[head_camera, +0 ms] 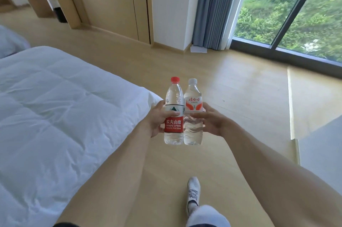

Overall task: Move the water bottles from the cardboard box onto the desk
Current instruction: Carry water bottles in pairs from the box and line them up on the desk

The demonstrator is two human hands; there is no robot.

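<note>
The left hand (157, 118) grips a red-capped Nongfu Spring bottle (174, 113) and the right hand (209, 122) grips a white-capped Wahaha bottle (193, 113), both upright, touching, above the wooden floor (231, 82). A white bed (55, 106) lies left; the window (288, 8) is beyond.

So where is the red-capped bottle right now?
In the head view, the red-capped bottle is held upright at centre by the left hand, touching the white-capped bottle on its right, above the wooden floor.
</note>
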